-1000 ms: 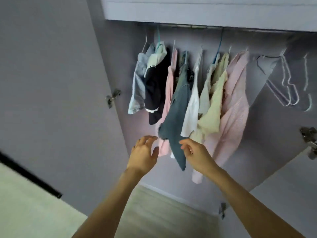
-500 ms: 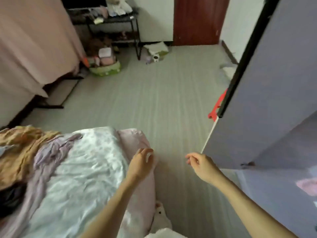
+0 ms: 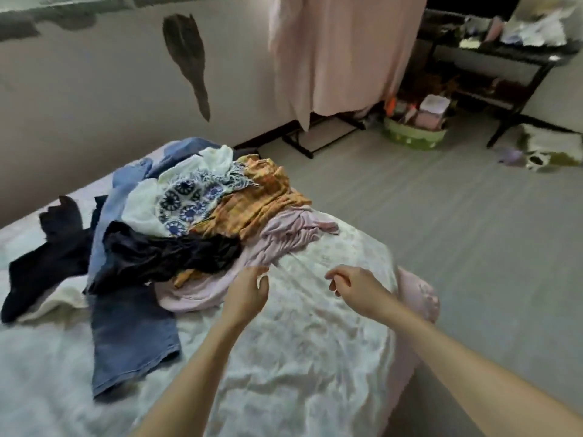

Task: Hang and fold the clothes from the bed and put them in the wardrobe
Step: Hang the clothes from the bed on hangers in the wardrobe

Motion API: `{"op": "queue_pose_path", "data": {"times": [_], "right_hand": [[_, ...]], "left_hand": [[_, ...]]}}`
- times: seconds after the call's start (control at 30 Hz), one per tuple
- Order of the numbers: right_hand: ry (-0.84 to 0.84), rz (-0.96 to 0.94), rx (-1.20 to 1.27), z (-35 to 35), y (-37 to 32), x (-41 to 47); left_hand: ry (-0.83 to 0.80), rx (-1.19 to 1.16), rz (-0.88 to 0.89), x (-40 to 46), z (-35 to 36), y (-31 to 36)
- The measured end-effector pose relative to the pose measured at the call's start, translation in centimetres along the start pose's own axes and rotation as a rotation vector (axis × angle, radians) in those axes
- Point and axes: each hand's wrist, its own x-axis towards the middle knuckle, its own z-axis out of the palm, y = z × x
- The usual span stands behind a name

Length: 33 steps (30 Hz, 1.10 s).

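- Bed [image 3: 299,357]: it fills the lower left of my head view under a pale crumpled sheet. It bears the task's things, the clothes pile [image 3: 189,222], heaped toward the wall side.
- Clothes pile, in part: blue jeans [image 3: 132,335] lie flattened at the near edge. A black garment [image 3: 164,257] drapes across the middle, and an orange patterned piece [image 3: 252,203] and a pink garment [image 3: 277,241] sit on the side nearest my hands.
- Left hand [image 3: 247,294]: its fingers are straight and relaxed and grip nothing. It hovers just beside the pink garment's hem.
- Right hand [image 3: 353,287]: its fingers are loosely curled and hold nothing. It hangs over bare sheet, apart from the pile.
- Step in hand, as I judge it: fetching the next garment, with much of the task left given the heap.
- Next move, as I judge it: it calls for pinching one piece only, likely the pink one, and lifting it free without dragging its neighbours.
- Change from earlier frames: a second ago my view faced the wardrobe rail, and half a second ago the floor and the bed corner. Now it faces the pile, with both hands empty throughout.
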Motion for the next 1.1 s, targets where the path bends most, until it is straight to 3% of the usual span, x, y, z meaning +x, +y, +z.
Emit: {"op": "queue_pose_path", "data": {"times": [0.1, 0.3, 0.47, 0.63, 0.77, 0.83, 0.93, 1.1], "right_hand": [[-0.093, -0.056, -0.063, 2.6, -2.4, 6.1], [-0.241, -0.139, -0.16, 9.8, -4.2, 16.6], [-0.306, -0.207, -0.226, 16.0, -5.0, 23.8], [-0.324, -0.233, -0.229, 19.7, -3.8, 28.0], [-0.327, -0.229, -0.207, 20.3, -2.3, 29.2], [-0.317, -0.216, -0.185, 20.2, -1.8, 29.5], [-0.309, -0.236, -0.151, 19.7, -1.9, 29.4], [-0.4, -0.393, -0.039, 18.0, -3.8, 27.6]], "left_hand": [[0.005, 0.017, -0.107, 3.5, -1.3, -4.3], [0.032, 0.293, -0.278, 9.5, -3.0, -14.4], [-0.044, 0.582, -0.401, 14.2, -3.5, -21.8], [-0.119, 0.696, -0.498, 18.9, -2.4, -26.1], [-0.048, 0.611, -0.578, 20.3, -2.8, -28.7], [0.056, 0.568, -0.477, 20.2, -2.9, -28.7], [0.266, 0.316, -0.351, 18.4, -3.6, -25.8], [0.369, -0.113, -0.144, 13.2, -4.0, -17.7]]}}
